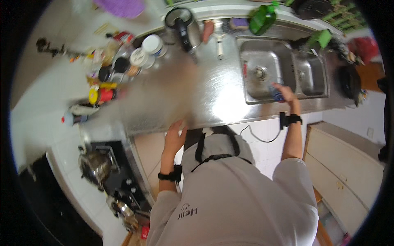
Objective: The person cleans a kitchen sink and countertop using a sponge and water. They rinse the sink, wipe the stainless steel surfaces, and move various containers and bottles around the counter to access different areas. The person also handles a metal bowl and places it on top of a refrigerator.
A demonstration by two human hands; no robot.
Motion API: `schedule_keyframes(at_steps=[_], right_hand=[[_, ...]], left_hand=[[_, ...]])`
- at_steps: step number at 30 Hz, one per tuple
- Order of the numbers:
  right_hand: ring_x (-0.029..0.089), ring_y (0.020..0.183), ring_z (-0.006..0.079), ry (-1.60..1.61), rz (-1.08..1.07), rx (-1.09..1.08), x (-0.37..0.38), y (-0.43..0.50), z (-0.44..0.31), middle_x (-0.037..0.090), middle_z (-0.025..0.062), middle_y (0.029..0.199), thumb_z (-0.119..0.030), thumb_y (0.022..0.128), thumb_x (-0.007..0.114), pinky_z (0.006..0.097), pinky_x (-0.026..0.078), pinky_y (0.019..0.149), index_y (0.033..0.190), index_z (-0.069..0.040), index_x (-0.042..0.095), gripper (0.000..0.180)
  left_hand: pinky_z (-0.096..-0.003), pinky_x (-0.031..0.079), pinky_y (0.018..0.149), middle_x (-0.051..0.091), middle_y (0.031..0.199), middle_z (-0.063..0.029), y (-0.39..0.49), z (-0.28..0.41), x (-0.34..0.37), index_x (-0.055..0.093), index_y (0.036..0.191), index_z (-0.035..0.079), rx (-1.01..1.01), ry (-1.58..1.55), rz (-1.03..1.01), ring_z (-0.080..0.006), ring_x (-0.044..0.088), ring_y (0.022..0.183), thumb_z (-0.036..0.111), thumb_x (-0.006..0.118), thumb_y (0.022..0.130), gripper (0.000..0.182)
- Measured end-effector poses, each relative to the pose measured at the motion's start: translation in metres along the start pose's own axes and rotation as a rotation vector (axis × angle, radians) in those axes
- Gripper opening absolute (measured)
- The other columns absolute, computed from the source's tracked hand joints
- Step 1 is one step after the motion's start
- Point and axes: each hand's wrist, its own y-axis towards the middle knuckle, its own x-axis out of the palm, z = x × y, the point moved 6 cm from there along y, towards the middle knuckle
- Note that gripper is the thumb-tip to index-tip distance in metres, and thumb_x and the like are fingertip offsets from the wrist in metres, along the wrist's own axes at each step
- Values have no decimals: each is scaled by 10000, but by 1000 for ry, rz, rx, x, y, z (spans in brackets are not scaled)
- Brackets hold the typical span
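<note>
My right hand [287, 93] holds a small bluish see-through object [276, 93], which looks like a container, over the near side of the large basin [255, 55] of a steel double sink. Blur hides its exact kind. My left hand [174, 138] is at the front edge of the stainless steel countertop [212, 83], its thumb apart from the fingers and nothing seen in it. The smaller basin [312, 83] lies just right of my right hand. Both wrists wear black bands.
A steel kettle [192, 30] stands at the back, beside white-lidded jars [152, 44]. Behind the sink are a purple sponge [239, 23] and a green bottle [262, 20]. A pot [94, 166] sits on the black gas hob [123, 175] at left.
</note>
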Motion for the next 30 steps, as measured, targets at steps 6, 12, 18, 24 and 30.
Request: schedule_keyframes(at_steps=[6,12,18,24,30], right_hand=[[631,974,259,-55,327,-339,19,-57,-9,644,215,1073,-565,639,786,347,491,861,1174,103,540,890],[606,1029,248,244,385,-426,40,-123,12,597,192,1144,-256,583,868,340,473,928,1305,67,407,915],[567,1114,250,540,480,-495,27,-167,48,549,173,1225,-158,624,853,363,451,979,1404,-42,343,939],[564,1080,201,884,612,-527,-49,-157,86,548,122,1226,-212,820,750,347,472,929,1364,-26,389,679],[534,1103,198,983,683,-536,-176,-93,121,548,114,1218,-385,861,678,326,417,969,1319,1,464,636]], left_hand=[[-419,479,874,624,1091,-223,14,-14,18,577,1173,-23,56,-51,-111,-368,605,1014,204,621,897,360],[-408,484,853,637,1058,-204,47,12,33,580,1156,-4,312,-61,-156,-361,612,986,204,635,881,349],[-398,494,838,646,1052,-197,56,25,44,587,1163,6,309,-34,-212,-354,627,960,198,628,886,340],[-361,521,769,667,1022,-178,50,46,63,590,1184,0,198,-212,-288,-274,653,909,189,599,919,326],[-340,524,757,674,1004,-160,71,109,121,586,1195,-3,120,-269,-226,-232,653,889,192,578,941,321]])
